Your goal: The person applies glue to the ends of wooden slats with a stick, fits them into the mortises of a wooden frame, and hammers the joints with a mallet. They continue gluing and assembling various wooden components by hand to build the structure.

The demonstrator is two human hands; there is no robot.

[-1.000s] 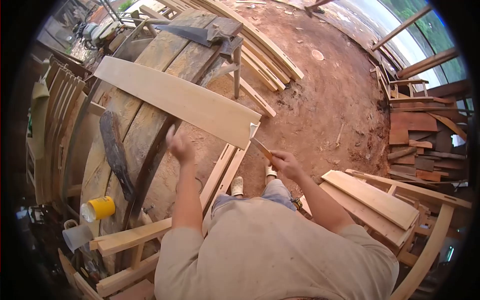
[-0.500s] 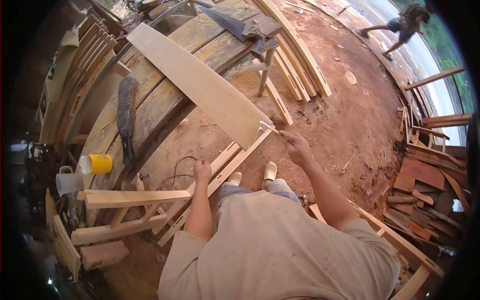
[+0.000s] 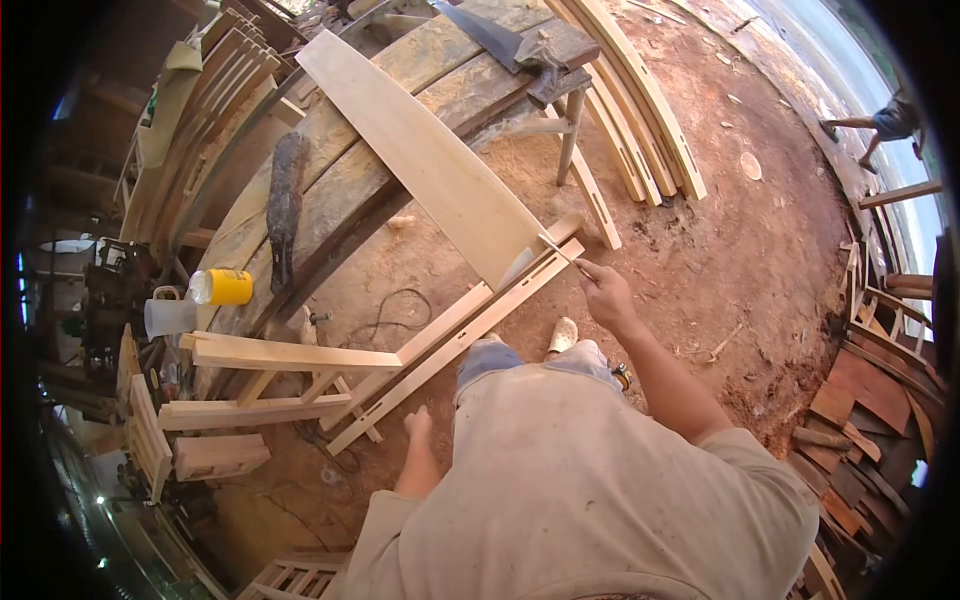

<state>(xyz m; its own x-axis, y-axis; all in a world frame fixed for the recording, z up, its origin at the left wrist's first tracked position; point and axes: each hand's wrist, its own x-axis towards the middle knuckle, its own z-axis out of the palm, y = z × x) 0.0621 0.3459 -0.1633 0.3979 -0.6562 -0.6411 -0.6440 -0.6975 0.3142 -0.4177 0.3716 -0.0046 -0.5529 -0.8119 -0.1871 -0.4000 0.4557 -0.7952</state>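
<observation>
A: Right, head view. Landmark is the pale board (image 3: 420,165), lying slantwise across the old plank bench (image 3: 330,190), its near end overhanging the bench edge.

B: Right hand (image 3: 604,292)?

A: Just off the board's near end, fingers closed round a thin blade tool (image 3: 556,250). The tool's tip meets the board's end corner.

B: Left hand (image 3: 420,425)?

A: Well below the board, hanging by the person's side, fingers loose, nothing in it.

B: Under the board's near end?

A: Two long slotted rails (image 3: 460,335), running diagonally down toward a stack of pale timbers (image 3: 270,380).

B: On the bench beside the board?

A: Dark rough piece of wood (image 3: 286,205) to its left; past that, at the bench edge, a yellow can (image 3: 224,287) on its side, with a grey jug (image 3: 168,316) just beside. A handsaw (image 3: 490,35) lies at the bench's far end, above the board.

B: Anything else?

A: Curved laths (image 3: 640,100) on the dirt to the board's right. Far right, another person's legs (image 3: 880,125), well apart.
</observation>
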